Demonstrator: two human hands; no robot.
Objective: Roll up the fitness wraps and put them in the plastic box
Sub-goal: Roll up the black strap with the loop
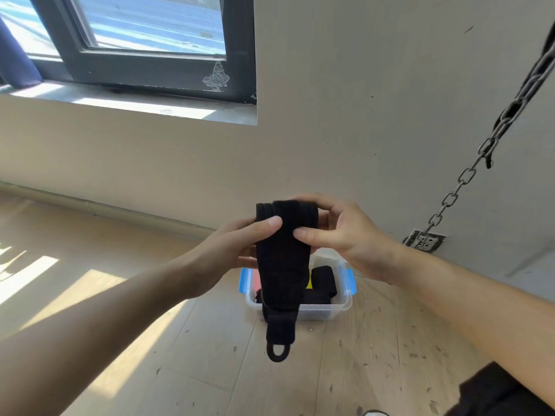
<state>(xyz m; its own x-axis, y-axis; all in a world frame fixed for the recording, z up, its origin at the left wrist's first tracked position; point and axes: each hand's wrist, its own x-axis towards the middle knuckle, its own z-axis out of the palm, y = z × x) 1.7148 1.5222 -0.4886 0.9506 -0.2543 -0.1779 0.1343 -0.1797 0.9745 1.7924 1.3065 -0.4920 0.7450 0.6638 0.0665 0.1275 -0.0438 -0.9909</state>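
Head view: the left hand (237, 244) and right hand (339, 232) grip the rolled top of a black fabric fitness wrap (282, 265), whose tail hangs above a clear plastic box with blue clips (339, 307). The box stands on the pale wooden floor (210, 370) near the beige wall (360, 115), right of the dark-framed window (150, 64) and left of a steel chain (468, 175).

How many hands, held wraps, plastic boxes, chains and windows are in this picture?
2 hands: left hand and right hand
1 wrap, held by both hands
1 plastic box
1 chain
1 window
Total: 6
The dark wraps inside the box are too hidden to count.
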